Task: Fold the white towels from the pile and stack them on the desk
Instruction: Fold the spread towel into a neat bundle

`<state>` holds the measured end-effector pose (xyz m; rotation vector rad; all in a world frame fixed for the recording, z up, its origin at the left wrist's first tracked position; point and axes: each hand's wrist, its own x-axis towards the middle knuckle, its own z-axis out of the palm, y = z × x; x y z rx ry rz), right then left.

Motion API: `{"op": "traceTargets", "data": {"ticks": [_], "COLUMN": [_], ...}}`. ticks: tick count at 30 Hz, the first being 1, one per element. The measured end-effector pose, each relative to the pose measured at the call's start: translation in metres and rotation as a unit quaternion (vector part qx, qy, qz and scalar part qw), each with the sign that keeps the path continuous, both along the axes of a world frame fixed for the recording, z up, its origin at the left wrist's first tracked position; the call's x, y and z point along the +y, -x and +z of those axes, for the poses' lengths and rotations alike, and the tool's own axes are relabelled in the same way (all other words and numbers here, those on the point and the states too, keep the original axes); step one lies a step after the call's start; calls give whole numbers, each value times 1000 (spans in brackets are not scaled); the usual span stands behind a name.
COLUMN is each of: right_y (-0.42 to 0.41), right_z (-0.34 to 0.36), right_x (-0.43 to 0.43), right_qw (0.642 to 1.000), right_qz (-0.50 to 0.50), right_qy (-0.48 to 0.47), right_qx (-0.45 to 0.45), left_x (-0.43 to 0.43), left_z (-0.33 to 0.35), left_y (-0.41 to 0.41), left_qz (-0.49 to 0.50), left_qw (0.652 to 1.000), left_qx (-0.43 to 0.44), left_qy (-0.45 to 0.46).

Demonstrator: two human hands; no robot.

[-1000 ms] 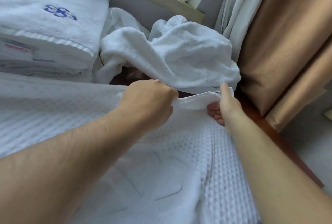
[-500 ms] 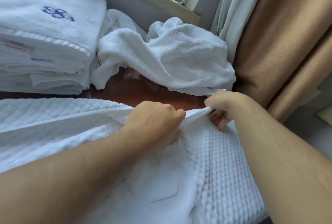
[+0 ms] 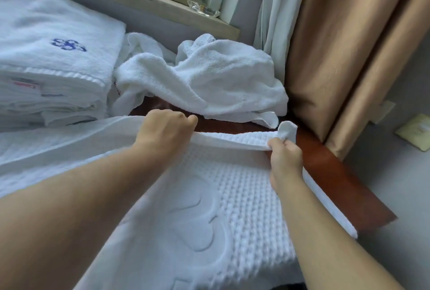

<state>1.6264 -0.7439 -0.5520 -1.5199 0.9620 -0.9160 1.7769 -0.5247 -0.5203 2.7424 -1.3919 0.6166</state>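
White waffle-weave cotton fills our lap: the bath mat (image 3: 209, 208) lies spread over the reddish-brown desk (image 3: 330, 168), its far edge lifted. Our left hand (image 3: 166, 130) grips that edge in a fist; our right hand (image 3: 285, 158) pinches the far right corner — hands well apart, the hem taut between them. Behind lies the loose towel pile (image 3: 209, 80); at left, the folded stack (image 3: 53, 66), with what seems a blue embroidered logo (image 3: 68, 45) — slightly blurred.

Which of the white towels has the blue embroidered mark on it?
The top towel of the folded stack on the left. The crumpled towel by the curtain and the waffle-weave towel held by both hands show no blue.
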Motion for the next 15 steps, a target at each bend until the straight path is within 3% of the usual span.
{"op": "traceTargets", "data": {"ticks": [2,4,7,10,11,13,15], "right_y": [-1,-1,5,8,9,13,23], "right_z": [4,7,8,8,10,19,23], "right_x": [-3,-6,-11,-11,-10,-14,-19], "right_qw": [997,984,963,964,977,997,949], "right_qz": [23,40,49,57,53,43,12], "right_qy": [-46,-102,-146,-154,-124,39,190], "right_qx": [-54,-140,-219,-208,-163,46,252], "left_x": [0,2,9,14,15,16,16], "left_z": [2,-6,-25,-31,-30,-28,-27], "left_y": [10,30,59,71,73,73,75], "left_qz": [55,54,-25,-120,-131,-144,-180], "left_qw": [995,990,986,986,986,985,979], "left_qx": [66,67,5,13,36,52,30], "left_qy": [53,108,165,115,92,76,96]}}
